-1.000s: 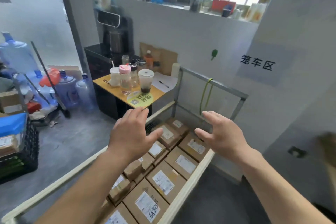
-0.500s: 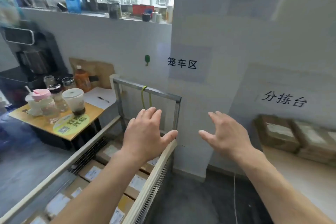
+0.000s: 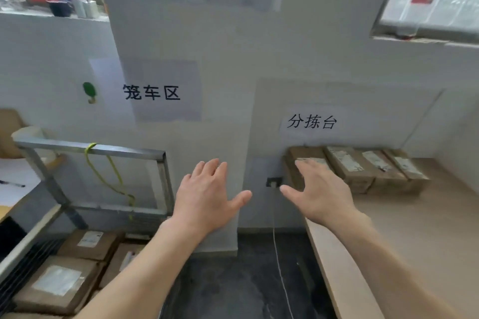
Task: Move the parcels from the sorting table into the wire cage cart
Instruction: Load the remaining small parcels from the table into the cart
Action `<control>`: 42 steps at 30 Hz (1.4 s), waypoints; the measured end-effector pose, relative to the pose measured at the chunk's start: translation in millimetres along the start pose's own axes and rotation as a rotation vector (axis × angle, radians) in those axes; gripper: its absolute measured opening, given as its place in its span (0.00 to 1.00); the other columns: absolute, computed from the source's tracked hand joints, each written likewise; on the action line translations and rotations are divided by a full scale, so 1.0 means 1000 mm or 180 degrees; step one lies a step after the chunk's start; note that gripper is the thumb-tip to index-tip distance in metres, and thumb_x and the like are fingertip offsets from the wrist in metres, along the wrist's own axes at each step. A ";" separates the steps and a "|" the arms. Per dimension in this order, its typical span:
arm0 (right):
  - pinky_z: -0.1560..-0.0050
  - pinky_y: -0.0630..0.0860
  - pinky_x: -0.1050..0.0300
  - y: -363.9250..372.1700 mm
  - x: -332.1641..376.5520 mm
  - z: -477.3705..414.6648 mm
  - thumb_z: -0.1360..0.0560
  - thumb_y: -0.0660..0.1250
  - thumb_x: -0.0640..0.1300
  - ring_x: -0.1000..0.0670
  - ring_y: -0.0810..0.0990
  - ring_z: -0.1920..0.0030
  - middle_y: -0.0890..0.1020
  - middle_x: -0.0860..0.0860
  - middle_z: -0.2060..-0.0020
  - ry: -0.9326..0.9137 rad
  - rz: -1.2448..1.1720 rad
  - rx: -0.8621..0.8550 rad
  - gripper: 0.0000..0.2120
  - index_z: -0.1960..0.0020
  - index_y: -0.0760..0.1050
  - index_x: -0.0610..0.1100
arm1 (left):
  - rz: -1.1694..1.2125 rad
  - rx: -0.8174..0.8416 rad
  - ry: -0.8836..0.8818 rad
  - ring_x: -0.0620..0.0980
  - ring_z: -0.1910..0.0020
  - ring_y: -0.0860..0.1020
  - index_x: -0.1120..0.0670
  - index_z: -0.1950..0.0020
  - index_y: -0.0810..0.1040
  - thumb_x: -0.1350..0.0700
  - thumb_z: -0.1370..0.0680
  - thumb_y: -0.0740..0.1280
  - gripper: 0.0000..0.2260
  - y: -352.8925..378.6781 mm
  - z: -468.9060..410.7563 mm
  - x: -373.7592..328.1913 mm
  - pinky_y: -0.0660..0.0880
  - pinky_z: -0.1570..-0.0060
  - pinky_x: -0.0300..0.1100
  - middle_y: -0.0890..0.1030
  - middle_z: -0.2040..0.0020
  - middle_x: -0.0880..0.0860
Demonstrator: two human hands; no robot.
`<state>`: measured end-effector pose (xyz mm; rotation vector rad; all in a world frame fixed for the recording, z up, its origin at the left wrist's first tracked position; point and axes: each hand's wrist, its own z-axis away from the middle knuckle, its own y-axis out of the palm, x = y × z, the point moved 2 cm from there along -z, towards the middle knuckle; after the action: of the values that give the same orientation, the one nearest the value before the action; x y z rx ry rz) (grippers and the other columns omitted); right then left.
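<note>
Here both hands are raised palm-down at the middle of the frame, and neither grasps anything. The left hand (image 3: 204,197) has its fingers (image 3: 210,169) straight and close together with the thumb splayed toward the right; it hovers in front of the bare wall. The right hand (image 3: 321,189) mirrors it, fingers (image 3: 309,166) extended and thumb stretched to the left. Its fingertips overlap the leftmost box in the row of parcels (image 3: 368,168), though whether they touch it cannot be told. That row stands against the wall at the far edge of the sorting table (image 3: 427,230), right of centre, below a paper sign (image 3: 312,122). The wire cage cart (image 3: 90,149) fills the lower left of the frame, with a yellow-green cord (image 3: 108,176) looped over its top rail. More labelled brown boxes (image 3: 59,282) lie inside it, at the bottom left corner.
</note>
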<state>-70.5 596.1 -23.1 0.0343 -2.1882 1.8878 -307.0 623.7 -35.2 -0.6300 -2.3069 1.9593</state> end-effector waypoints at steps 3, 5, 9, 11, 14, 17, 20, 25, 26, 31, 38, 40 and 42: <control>0.31 0.69 0.47 -0.003 -0.023 -0.014 0.24 0.63 0.66 0.47 0.66 0.25 0.69 0.51 0.25 0.0319 0.0181 -0.0091 0.36 0.22 0.63 0.51 | 0.0061 0.0131 0.0303 0.52 0.28 0.65 0.51 0.27 0.67 0.25 0.30 0.48 0.41 0.019 -0.041 -0.011 0.68 0.34 0.50 0.68 0.26 0.50; 0.34 0.71 0.46 -0.006 -0.035 -0.025 0.25 0.63 0.66 0.47 0.68 0.27 0.71 0.51 0.28 0.0574 0.0201 -0.0133 0.34 0.24 0.65 0.51 | 0.0083 0.0198 0.0521 0.52 0.28 0.66 0.51 0.26 0.65 0.25 0.29 0.49 0.41 0.029 -0.067 -0.017 0.68 0.35 0.50 0.68 0.26 0.49; 0.39 0.74 0.47 -0.014 -0.050 -0.047 0.26 0.63 0.66 0.47 0.72 0.31 0.75 0.52 0.33 0.0958 0.0228 -0.0222 0.32 0.27 0.68 0.51 | 0.0156 0.0303 0.0861 0.52 0.29 0.66 0.49 0.26 0.64 0.25 0.30 0.47 0.41 0.042 -0.118 -0.027 0.69 0.37 0.51 0.68 0.27 0.48; 0.42 0.75 0.48 -0.012 -0.057 -0.053 0.26 0.62 0.67 0.47 0.73 0.34 0.76 0.52 0.35 0.1123 0.0279 -0.0243 0.30 0.30 0.70 0.51 | 0.0184 0.0364 0.1058 0.52 0.27 0.65 0.49 0.25 0.64 0.25 0.30 0.47 0.42 0.050 -0.140 -0.032 0.69 0.36 0.51 0.67 0.25 0.48; 0.41 0.73 0.49 -0.005 -0.068 -0.052 0.27 0.62 0.68 0.48 0.72 0.31 0.75 0.53 0.33 0.1419 0.0341 -0.0230 0.33 0.28 0.69 0.52 | 0.0231 0.0476 0.1272 0.52 0.26 0.63 0.50 0.23 0.63 0.24 0.29 0.47 0.43 0.062 -0.162 -0.042 0.68 0.34 0.52 0.66 0.24 0.49; 0.40 0.73 0.50 -0.001 -0.081 -0.058 0.27 0.63 0.67 0.47 0.71 0.30 0.76 0.50 0.33 0.1659 0.0311 -0.0240 0.31 0.32 0.72 0.50 | 0.0276 0.0568 0.1427 0.52 0.25 0.62 0.50 0.22 0.60 0.24 0.30 0.46 0.44 0.072 -0.179 -0.052 0.67 0.31 0.53 0.64 0.23 0.49; 0.40 0.72 0.50 0.003 -0.097 -0.072 0.27 0.63 0.67 0.48 0.70 0.29 0.74 0.50 0.31 0.1751 0.0322 -0.0227 0.30 0.32 0.72 0.51 | 0.0325 0.0644 0.1475 0.52 0.25 0.62 0.50 0.21 0.60 0.23 0.32 0.44 0.46 0.081 -0.202 -0.059 0.67 0.31 0.52 0.64 0.23 0.49; 0.32 0.68 0.50 0.019 -0.131 -0.094 0.26 0.62 0.68 0.51 0.62 0.22 0.66 0.51 0.22 0.1859 0.0241 -0.0149 0.35 0.23 0.64 0.54 | 0.0393 0.0749 0.1457 0.51 0.26 0.63 0.49 0.23 0.61 0.23 0.34 0.43 0.47 0.106 -0.229 -0.077 0.67 0.33 0.51 0.65 0.25 0.48; 0.31 0.67 0.50 0.023 -0.140 -0.099 0.26 0.62 0.69 0.51 0.60 0.22 0.65 0.51 0.22 0.1884 0.0221 -0.0124 0.36 0.22 0.63 0.54 | 0.0383 0.0763 0.1451 0.51 0.26 0.63 0.48 0.23 0.61 0.23 0.33 0.44 0.46 0.112 -0.235 -0.082 0.68 0.34 0.51 0.65 0.25 0.48; 0.34 0.69 0.49 0.042 -0.194 -0.138 0.26 0.64 0.68 0.49 0.66 0.26 0.72 0.51 0.28 0.1937 0.0125 -0.0046 0.35 0.24 0.66 0.53 | 0.0365 0.0842 0.1304 0.50 0.27 0.64 0.48 0.22 0.61 0.23 0.33 0.47 0.46 0.147 -0.270 -0.112 0.69 0.35 0.50 0.66 0.25 0.48; 0.36 0.71 0.47 0.072 -0.274 -0.195 0.28 0.67 0.67 0.46 0.70 0.29 0.74 0.49 0.32 0.2043 -0.0033 0.0306 0.32 0.30 0.70 0.50 | 0.0264 0.1187 0.0982 0.51 0.24 0.61 0.49 0.20 0.58 0.25 0.27 0.57 0.42 0.207 -0.320 -0.153 0.65 0.30 0.51 0.62 0.22 0.49; 0.35 0.72 0.46 0.081 -0.295 -0.209 0.29 0.67 0.67 0.45 0.69 0.28 0.73 0.48 0.31 0.2042 -0.0040 0.0455 0.35 0.28 0.68 0.49 | 0.0257 0.1288 0.0846 0.52 0.24 0.61 0.49 0.20 0.58 0.25 0.28 0.58 0.42 0.224 -0.328 -0.162 0.65 0.30 0.51 0.62 0.21 0.49; 0.36 0.73 0.45 0.092 -0.314 -0.221 0.30 0.68 0.69 0.43 0.70 0.30 0.73 0.48 0.32 0.2036 -0.0029 0.0583 0.39 0.26 0.66 0.50 | 0.0262 0.1366 0.0705 0.52 0.25 0.64 0.48 0.21 0.59 0.25 0.28 0.59 0.42 0.241 -0.333 -0.169 0.67 0.32 0.52 0.64 0.22 0.49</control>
<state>254.9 780.9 -147.6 -0.4587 -1.5815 1.7642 11.5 905.5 -163.3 -0.8522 -1.6859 2.1925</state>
